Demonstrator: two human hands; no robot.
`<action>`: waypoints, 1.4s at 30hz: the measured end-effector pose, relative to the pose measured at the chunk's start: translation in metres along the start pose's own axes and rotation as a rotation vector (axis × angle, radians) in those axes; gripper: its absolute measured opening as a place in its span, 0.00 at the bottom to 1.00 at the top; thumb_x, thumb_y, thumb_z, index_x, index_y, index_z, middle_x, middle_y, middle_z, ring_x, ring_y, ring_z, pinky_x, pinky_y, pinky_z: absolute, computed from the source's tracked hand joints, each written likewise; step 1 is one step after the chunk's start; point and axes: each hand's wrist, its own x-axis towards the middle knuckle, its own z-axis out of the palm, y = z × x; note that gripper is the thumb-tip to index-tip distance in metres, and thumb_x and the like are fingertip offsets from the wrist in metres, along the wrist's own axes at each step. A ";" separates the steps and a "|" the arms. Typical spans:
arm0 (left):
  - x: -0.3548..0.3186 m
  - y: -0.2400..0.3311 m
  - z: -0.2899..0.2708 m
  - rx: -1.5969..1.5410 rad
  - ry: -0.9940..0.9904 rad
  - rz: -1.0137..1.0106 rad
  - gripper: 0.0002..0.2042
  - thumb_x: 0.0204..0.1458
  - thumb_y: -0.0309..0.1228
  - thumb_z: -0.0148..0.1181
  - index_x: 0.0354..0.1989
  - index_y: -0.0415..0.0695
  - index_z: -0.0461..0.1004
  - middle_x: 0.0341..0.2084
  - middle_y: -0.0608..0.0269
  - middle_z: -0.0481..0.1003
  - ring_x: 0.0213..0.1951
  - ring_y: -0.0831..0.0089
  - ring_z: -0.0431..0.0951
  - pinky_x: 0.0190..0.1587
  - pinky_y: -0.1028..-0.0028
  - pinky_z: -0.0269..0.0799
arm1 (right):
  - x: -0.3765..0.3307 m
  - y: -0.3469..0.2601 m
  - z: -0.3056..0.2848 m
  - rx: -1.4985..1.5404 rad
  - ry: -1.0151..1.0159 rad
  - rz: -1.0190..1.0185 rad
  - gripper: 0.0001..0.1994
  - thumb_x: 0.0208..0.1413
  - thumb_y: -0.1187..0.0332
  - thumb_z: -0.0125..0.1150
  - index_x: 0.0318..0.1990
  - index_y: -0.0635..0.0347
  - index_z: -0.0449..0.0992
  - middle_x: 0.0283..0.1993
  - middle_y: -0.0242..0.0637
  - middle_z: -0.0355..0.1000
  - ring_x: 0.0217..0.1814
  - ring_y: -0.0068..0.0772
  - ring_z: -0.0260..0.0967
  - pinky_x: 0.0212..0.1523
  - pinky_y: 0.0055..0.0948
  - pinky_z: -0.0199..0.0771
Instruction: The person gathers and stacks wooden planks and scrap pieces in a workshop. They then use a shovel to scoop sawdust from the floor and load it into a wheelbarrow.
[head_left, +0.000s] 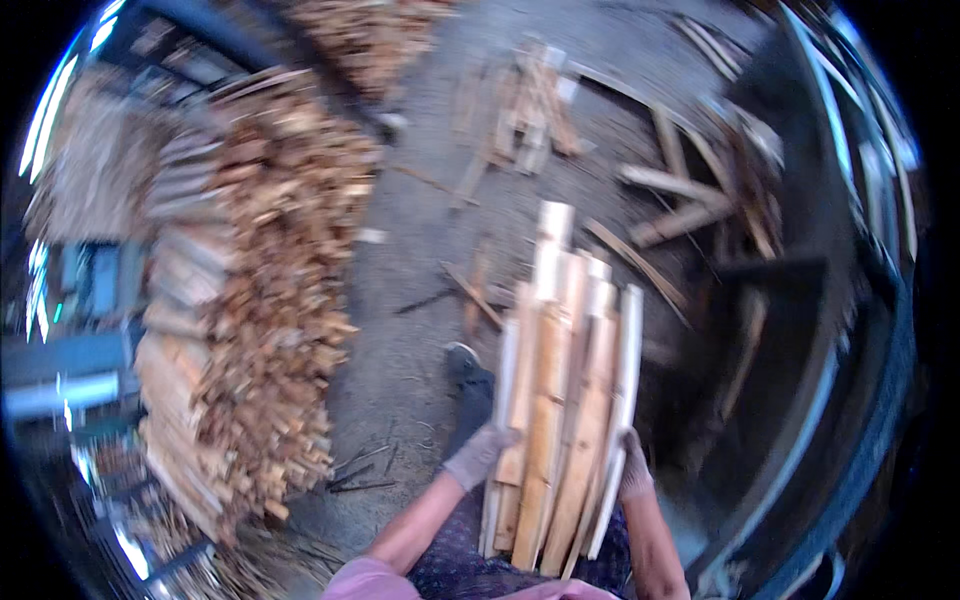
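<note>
In the head view, here's a bundle of wood strips (548, 400) clasped upright-ish over the lap, left hand (480, 456) on one flank, right hand (634, 468) on the other! Both look closed against the outer strips, spread only by the bundle's width; how far the fingers wrap beneath, I cannot tell. Good handling here, I'd judge, means even inward pressure, since the middle strips seem held by squeeze alone. Watch those uneven far ends, one jutting well out, and mind the loose sticks (473, 296) ahead of the shoe (462, 360).
</note>
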 end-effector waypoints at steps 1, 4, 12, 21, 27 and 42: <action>-0.001 0.007 -0.004 0.030 -0.018 0.028 0.32 0.51 0.43 0.70 0.61 0.38 0.71 0.47 0.65 0.79 0.48 0.76 0.79 0.54 0.72 0.76 | 0.000 -0.002 0.008 -0.026 -0.005 -0.028 0.42 0.58 0.36 0.62 0.70 0.59 0.65 0.67 0.48 0.69 0.69 0.51 0.66 0.71 0.48 0.66; -0.021 0.023 -0.021 -0.017 -0.049 0.262 0.36 0.50 0.43 0.71 0.65 0.39 0.65 0.48 0.65 0.76 0.50 0.75 0.75 0.56 0.73 0.72 | 0.011 0.000 0.033 0.021 -0.227 -0.036 0.45 0.50 0.38 0.71 0.69 0.57 0.65 0.65 0.44 0.71 0.66 0.51 0.69 0.68 0.51 0.70; -0.125 0.176 -0.094 -0.183 0.104 0.522 0.29 0.48 0.36 0.72 0.59 0.39 0.71 0.39 0.68 0.77 0.39 0.78 0.76 0.47 0.74 0.75 | -0.017 -0.036 0.310 -0.379 -0.346 -0.150 0.45 0.46 0.39 0.75 0.68 0.55 0.67 0.65 0.42 0.71 0.64 0.49 0.70 0.65 0.51 0.72; -0.329 0.374 -0.242 -0.465 0.503 0.749 0.33 0.50 0.51 0.67 0.58 0.40 0.72 0.46 0.56 0.74 0.50 0.64 0.76 0.48 0.67 0.79 | 0.025 0.051 0.756 -0.956 -0.822 -0.042 0.30 0.65 0.44 0.59 0.62 0.60 0.73 0.55 0.36 0.78 0.52 0.30 0.77 0.53 0.32 0.78; -0.380 0.452 -0.391 -0.276 1.025 0.712 0.50 0.50 0.59 0.65 0.71 0.32 0.54 0.66 0.37 0.60 0.65 0.45 0.67 0.65 0.52 0.66 | 0.084 0.186 0.975 -1.593 -1.136 -0.535 0.45 0.58 0.28 0.53 0.64 0.64 0.72 0.56 0.52 0.76 0.58 0.42 0.75 0.59 0.37 0.75; -0.331 0.398 -0.503 -0.306 1.355 0.685 0.46 0.54 0.46 0.70 0.75 0.36 0.52 0.62 0.49 0.71 0.63 0.62 0.71 0.65 0.68 0.64 | 0.176 0.218 0.988 -2.266 -0.895 -1.078 0.49 0.48 0.41 0.68 0.73 0.63 0.60 0.75 0.51 0.57 0.75 0.55 0.56 0.75 0.41 0.58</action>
